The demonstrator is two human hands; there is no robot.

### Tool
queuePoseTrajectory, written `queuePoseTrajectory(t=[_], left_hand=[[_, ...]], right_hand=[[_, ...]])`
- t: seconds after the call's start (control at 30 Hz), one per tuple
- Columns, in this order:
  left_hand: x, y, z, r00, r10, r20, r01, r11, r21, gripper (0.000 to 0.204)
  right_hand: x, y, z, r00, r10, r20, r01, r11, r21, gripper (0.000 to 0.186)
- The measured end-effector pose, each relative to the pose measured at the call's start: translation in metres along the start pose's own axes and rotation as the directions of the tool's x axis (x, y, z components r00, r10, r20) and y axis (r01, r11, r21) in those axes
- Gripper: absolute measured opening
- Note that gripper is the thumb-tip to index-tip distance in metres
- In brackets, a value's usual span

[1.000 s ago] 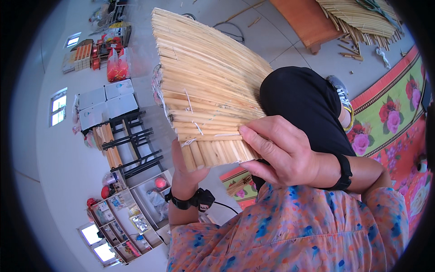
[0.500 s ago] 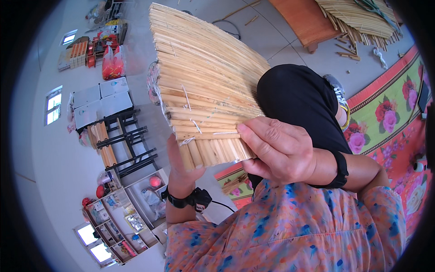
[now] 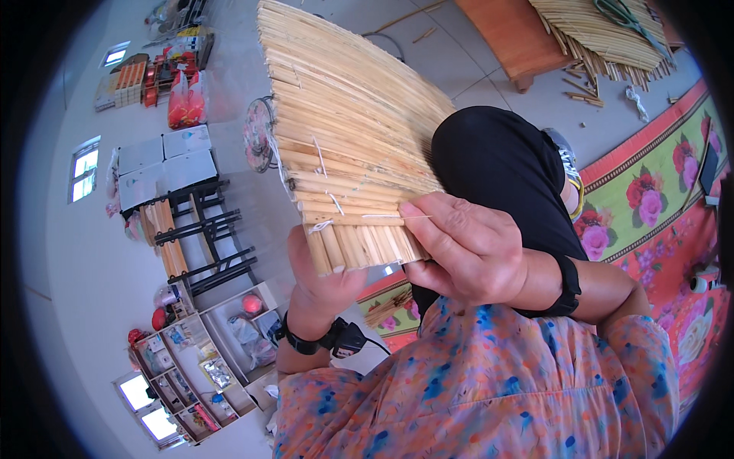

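A thick, fan-shaped panel of pale reed stalks [image 3: 359, 145], stitched with short lengths of white thread, is raised in front of me and spans from the top of the view to my hands. At its near edge, short cut stalks lie crosswise under one long stalk. My left hand [image 3: 319, 281] grips the near left corner from below, its fingers hidden behind the panel. My right hand [image 3: 470, 249] is closed over the near right edge, thumb beneath and fingertips on top. A thin pale strand, thread or needle, I cannot tell which, shows at those fingertips.
My bent knee in black trousers [image 3: 505, 164] touches the panel's right side. A wooden bench [image 3: 508, 38] and another bundle of reeds [image 3: 600, 34] with green-handled scissors [image 3: 623, 15] are at the far right. A flowered mat [image 3: 634, 199] covers the floor; shelves [image 3: 202, 375] stand left.
The panel and both hands have shifted slightly; its near edge sits a little higher and further right in view. A thin strand now shows across my right fingertips. Both hands keep their hold.
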State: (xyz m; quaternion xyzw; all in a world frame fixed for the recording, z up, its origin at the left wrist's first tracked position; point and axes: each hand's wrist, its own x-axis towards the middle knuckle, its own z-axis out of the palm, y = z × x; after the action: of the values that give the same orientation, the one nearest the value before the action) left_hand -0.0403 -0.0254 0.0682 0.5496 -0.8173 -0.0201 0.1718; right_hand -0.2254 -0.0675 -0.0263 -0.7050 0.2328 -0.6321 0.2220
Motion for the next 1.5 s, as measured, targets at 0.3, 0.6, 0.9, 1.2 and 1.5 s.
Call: queuePoseTrajectory(t=[0.3, 0.6, 0.9, 1.2, 1.5], left_hand=[[0.007, 0.019, 0.016, 0.963, -0.243, -0.116, 0.208, 0.946, -0.249, 0.023], [0.006, 0.028, 0.006, 0.962, -0.274, -0.02, 0.243, 0.884, -0.398, 0.031], [0.033, 0.003, -0.061, 0.761, -0.611, -0.219, 0.413, 0.717, -0.562, 0.039], [0.071, -0.018, -0.043, 0.778, -0.494, 0.389, 0.552, 0.241, -0.798, 0.064], [-0.015, -0.003, -0.077, 0.729, -0.677, 0.098, 0.367, 0.267, -0.891, 0.068]], right_hand=[[-0.004, -0.001, 0.004, 1.0, -0.005, 0.025, 0.005, 1.0, -0.011, 0.043], [-0.006, -0.01, 0.009, 0.998, 0.05, 0.039, -0.048, 0.997, -0.057, 0.048], [-0.004, -0.017, 0.015, 0.998, 0.058, 0.03, -0.055, 0.993, -0.104, 0.043], [-0.011, -0.037, 0.034, 0.983, 0.163, 0.084, -0.161, 0.987, -0.03, 0.045], [-0.021, -0.077, 0.059, 0.985, -0.005, 0.174, 0.005, 1.0, 0.0, 0.045]])
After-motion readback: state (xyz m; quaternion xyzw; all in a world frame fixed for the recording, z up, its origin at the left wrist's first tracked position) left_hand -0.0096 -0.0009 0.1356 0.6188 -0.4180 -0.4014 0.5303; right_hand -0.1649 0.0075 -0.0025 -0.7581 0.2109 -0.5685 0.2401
